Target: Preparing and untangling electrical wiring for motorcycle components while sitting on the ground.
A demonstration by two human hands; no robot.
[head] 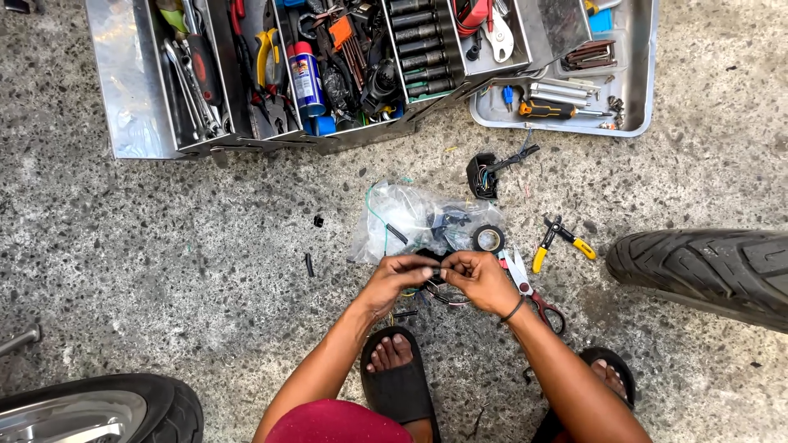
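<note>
Both hands pinched on thin wires above the concrete floor.
Left hand (400, 276) and right hand (478, 280) meet fingertips together, apparently clamping the wires (441, 294); a clear plastic bag (410, 220) and scissors (529, 291) lie just beside.

Bare forearms, no sleeves. A thin dark band circles the right wrist (515, 309). Red shorts (332, 422) show near the bottom edge. Both feet wear black open-toed sandals (400, 385).
</note>
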